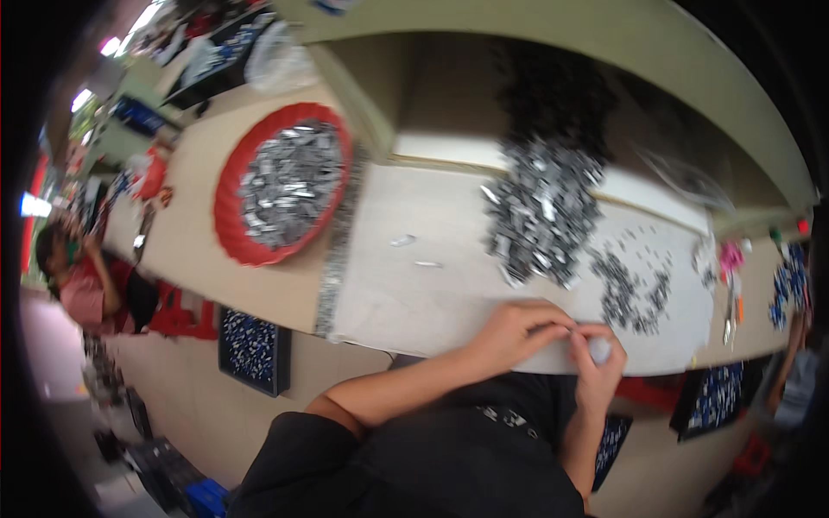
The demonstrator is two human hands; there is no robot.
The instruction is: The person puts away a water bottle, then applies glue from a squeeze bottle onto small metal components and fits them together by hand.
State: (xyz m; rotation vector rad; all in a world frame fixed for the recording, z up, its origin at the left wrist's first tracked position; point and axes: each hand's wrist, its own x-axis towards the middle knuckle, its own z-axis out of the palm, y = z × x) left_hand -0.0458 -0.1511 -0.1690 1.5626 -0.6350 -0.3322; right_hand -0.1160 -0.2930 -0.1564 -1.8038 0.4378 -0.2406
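At the near edge of the white worktop (380,298), a small part (570,330), too blurred to identify, seems narrowly pinched between left hand (521,332) and right hand (598,361). Two silver pieces (402,241) are set apart; much seems left in the metal heap (544,207) and scattered dark bits (618,298) beyond.

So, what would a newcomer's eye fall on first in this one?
Probably the red bowl on the left, filled with shiny silvery pieces. Next, perhaps, the big grey pile spilling from under the shelf onto the white sheet. Below it, the left hand and right hand come together near the sheet's front edge.
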